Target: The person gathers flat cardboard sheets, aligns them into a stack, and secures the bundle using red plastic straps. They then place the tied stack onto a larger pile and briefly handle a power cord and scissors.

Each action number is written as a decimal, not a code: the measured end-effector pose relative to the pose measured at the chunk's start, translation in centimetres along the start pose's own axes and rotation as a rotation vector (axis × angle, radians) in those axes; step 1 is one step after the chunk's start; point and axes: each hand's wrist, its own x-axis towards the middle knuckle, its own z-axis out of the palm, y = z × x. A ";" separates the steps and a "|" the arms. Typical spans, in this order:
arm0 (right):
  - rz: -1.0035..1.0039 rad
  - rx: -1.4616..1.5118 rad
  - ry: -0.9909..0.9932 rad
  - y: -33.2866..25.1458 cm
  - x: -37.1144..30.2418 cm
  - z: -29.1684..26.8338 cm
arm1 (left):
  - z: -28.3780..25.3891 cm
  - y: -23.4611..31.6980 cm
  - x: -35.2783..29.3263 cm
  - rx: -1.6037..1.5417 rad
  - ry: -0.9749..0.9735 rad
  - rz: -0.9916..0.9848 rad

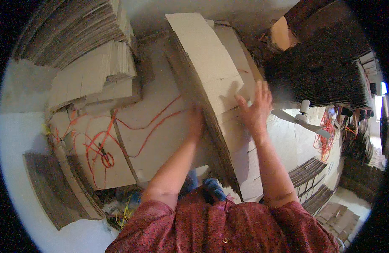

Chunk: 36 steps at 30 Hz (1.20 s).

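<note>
Steadying the cardboard stack (219,84) seems the step: right hand (257,111) spread at one o'clock, left hand (197,123) at eleven, too blurred to tell; next probably wants even pressure.

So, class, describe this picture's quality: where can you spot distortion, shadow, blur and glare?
All in the head view: the upper-left cardboard stack looks bowed near the black fisheye rim; a shadow falls on the pale cardboard sheets beside the right hand; the left hand looks dim and soft, cause unclear; the bright patch at far right is washed out.
</note>
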 end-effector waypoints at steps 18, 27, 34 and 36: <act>0.336 0.723 -0.505 0.8 -1.2 4.2 | -7.2 -4.3 0.7 -0.193 -0.150 -0.217; 0.412 0.949 -0.522 3.6 0.2 4.8 | -4.7 -5.6 2.8 -0.382 -0.223 -0.428; 0.478 1.065 -0.592 9.9 -0.4 8.4 | -3.8 -3.6 3.0 -0.273 -0.135 -0.365; 0.463 0.994 -0.610 12.3 -1.0 9.7 | -3.5 -1.9 3.1 -0.355 -0.199 -0.491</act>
